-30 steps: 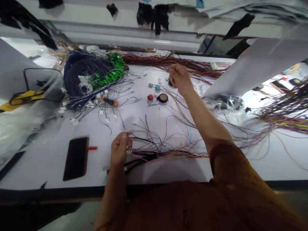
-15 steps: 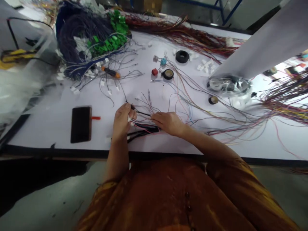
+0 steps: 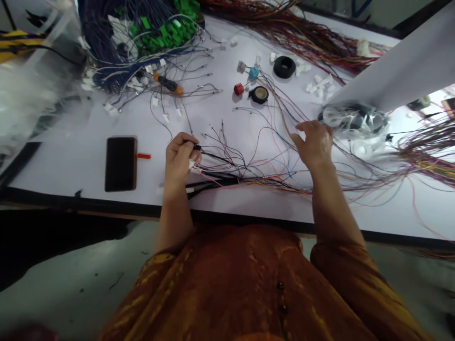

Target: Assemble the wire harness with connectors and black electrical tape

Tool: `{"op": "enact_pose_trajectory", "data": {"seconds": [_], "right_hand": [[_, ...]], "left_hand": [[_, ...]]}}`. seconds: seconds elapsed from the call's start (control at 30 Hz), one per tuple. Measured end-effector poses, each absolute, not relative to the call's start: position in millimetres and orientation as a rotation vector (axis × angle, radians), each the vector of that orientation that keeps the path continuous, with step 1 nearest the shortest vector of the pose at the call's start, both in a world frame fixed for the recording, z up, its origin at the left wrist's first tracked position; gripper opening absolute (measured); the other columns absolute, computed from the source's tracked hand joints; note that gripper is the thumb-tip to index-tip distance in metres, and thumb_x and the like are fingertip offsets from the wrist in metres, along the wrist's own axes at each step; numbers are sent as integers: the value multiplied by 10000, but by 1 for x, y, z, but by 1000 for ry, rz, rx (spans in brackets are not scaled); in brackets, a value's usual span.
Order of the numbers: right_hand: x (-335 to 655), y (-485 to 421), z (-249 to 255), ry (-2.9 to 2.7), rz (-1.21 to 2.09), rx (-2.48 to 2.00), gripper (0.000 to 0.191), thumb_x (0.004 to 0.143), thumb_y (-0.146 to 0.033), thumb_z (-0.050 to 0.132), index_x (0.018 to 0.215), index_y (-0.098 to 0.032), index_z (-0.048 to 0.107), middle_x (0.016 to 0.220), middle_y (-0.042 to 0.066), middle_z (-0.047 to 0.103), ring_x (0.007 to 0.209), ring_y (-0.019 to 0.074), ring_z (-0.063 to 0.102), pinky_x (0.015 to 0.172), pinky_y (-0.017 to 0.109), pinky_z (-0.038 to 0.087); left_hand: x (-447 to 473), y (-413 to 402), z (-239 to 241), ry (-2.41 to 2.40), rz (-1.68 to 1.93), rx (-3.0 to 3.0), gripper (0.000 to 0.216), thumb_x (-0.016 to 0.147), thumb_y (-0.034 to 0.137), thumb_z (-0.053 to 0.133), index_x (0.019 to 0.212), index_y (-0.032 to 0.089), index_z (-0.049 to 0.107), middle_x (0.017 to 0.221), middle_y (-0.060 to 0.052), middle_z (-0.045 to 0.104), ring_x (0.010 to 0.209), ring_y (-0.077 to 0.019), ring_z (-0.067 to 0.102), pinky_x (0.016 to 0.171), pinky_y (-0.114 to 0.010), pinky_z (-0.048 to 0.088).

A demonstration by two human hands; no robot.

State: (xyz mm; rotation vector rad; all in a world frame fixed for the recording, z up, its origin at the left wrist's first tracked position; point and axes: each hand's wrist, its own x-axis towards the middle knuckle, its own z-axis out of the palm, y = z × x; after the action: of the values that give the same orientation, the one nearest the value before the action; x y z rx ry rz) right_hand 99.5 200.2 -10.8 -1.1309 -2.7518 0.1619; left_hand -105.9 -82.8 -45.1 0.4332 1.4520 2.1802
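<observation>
My left hand (image 3: 179,158) is closed, with thumb and fingers pinching a black connector (image 3: 196,147) at the end of dark wires. A white connector (image 3: 193,165) shows just under those fingers. From there a wire harness (image 3: 227,181), partly wrapped in black, runs right along the table. My right hand (image 3: 316,144) is open over the loose wires, thumb and fingers apart, beside a clear plastic bag (image 3: 355,118) with dark contents. The small tape roll seen there before is hidden, apparently behind this hand.
Farther back lie a black tape roll (image 3: 284,67), a tan-cored tape roll (image 3: 259,94), a red connector (image 3: 239,89) and a blue connector (image 3: 253,72). A screwdriver (image 3: 168,84) rests near green connectors (image 3: 167,35). On the left is a dark phone-like device (image 3: 121,164). A white post-like form (image 3: 394,57) rises at right.
My right hand has left the wires beside my left hand and moved right and away from me, its fingers opening. My left hand keeps its hold. The view has shifted somewhat.
</observation>
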Motion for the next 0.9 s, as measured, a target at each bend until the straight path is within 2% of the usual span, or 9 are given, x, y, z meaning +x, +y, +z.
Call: {"op": "enact_pose_trajectory", "data": {"seconds": [0.07, 0.2, 0.27, 0.33, 0.43, 0.53, 0.7, 0.9], "right_hand": [[84, 177, -13, -2716, 357, -864, 251, 914, -252, 585, 1101, -166, 728, 1147, 133, 716, 1074, 268, 647, 1041, 462, 433], [47, 134, -25, -2802, 1102, -582, 205, 913, -275, 599, 1024, -166, 732, 990, 84, 743, 837, 186, 666, 818, 330, 519], [32, 124, -36, -2883, 1293, -613, 212, 866, -270, 670, 1023, -142, 732, 960, 88, 749, 807, 175, 660, 774, 303, 509], [24, 119, -49, -2921, 1372, -683, 187, 829, -231, 707, 982, -128, 729, 933, 91, 749, 799, 165, 654, 740, 276, 497], [25, 115, -62, -2769, 1586, -849, 68, 852, -164, 625, 883, -140, 682, 813, 45, 727, 593, 101, 586, 570, 223, 454], [32, 109, -66, -2455, 1807, -997, 72, 890, -166, 553, 841, -161, 606, 741, -1, 689, 434, 56, 498, 427, 190, 396], [40, 104, -66, -2178, 1908, -1111, 73, 918, -164, 507, 853, -187, 531, 726, -31, 661, 407, 50, 511, 367, 167, 383], [44, 108, -63, -2146, 1990, -1072, 26, 889, -169, 540, 899, -187, 525, 691, -60, 591, 424, 44, 494, 378, 159, 374]], "left_hand": [[-107, -84, -48, 1431, 2184, 500, 237, 810, 359, 737, 671, 177, 676, 435, 68, 374, 380, -57, 332, 410, -196, 350], [-109, -87, -55, 1464, 2146, 601, 347, 768, 489, 800, 645, 183, 691, 431, 63, 393, 370, -48, 329, 396, -200, 332], [-109, -88, -56, 1490, 2124, 627, 349, 762, 501, 807, 651, 190, 694, 446, 55, 441, 365, -48, 355, 394, -200, 344], [-109, -90, -56, 1507, 2104, 629, 340, 772, 495, 797, 657, 192, 695, 462, 47, 487, 362, -50, 378, 397, -198, 376], [-109, -92, -55, 1517, 2070, 607, 315, 790, 464, 780, 662, 190, 694, 438, 53, 473, 353, -58, 394, 412, -197, 444], [-109, -95, -55, 1480, 2064, 593, 291, 790, 436, 779, 666, 185, 702, 412, 56, 440, 356, -67, 412, 425, -195, 478], [-111, -98, -57, 1494, 2029, 633, 271, 779, 437, 794, 680, 194, 726, 451, 42, 501, 348, -58, 415, 431, -201, 489], [-112, -100, -57, 1499, 1946, 661, 288, 765, 449, 805, 684, 182, 734, 414, 47, 470, 352, -80, 463, 406, -196, 444]]}}
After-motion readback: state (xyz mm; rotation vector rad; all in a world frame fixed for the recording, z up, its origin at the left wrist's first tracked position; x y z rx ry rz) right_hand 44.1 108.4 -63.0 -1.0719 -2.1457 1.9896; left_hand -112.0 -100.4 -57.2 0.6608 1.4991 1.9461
